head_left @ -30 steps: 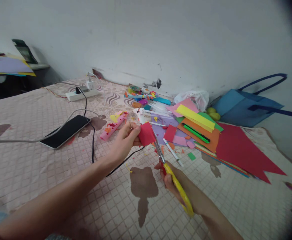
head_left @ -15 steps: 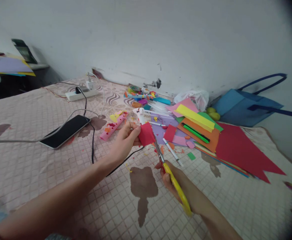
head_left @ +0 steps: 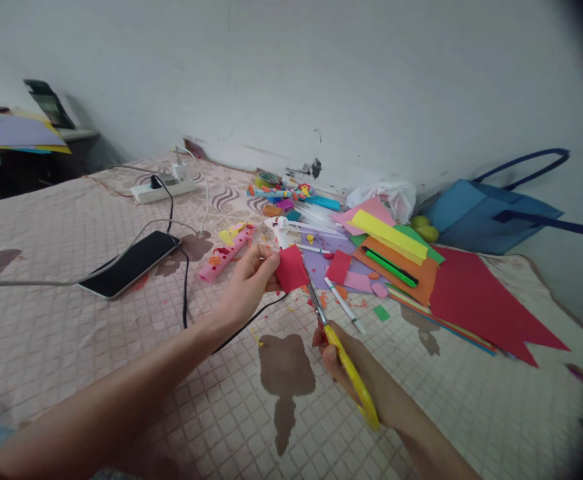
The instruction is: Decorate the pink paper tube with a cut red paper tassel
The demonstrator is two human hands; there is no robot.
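Between thumb and fingers, my left hand (head_left: 251,277) pinches a small piece of red paper (head_left: 292,268) by its left edge, raised over the table. My right hand (head_left: 344,353) is wrapped round the yellow handles of a pair of scissors (head_left: 352,373). The metal blades point up and away, lying along the right edge of the red paper; whether they have cut into it I cannot tell. Just beyond my left hand stands a white glue gun (head_left: 280,230). A pink paper roll (head_left: 228,252) with small cut pieces on it lies to the left.
Coloured sheets, including a large red sheet (head_left: 481,300), a green cutter (head_left: 391,267) and a marker (head_left: 344,303), lie on the right. A blue bag (head_left: 486,213) leans at the wall. On the left are a black-faced device (head_left: 128,263), cables and a power strip (head_left: 164,190).
Hardly anything has moved. The scissors and my right hand have shifted very slightly, and the red paper stays in my left hand.
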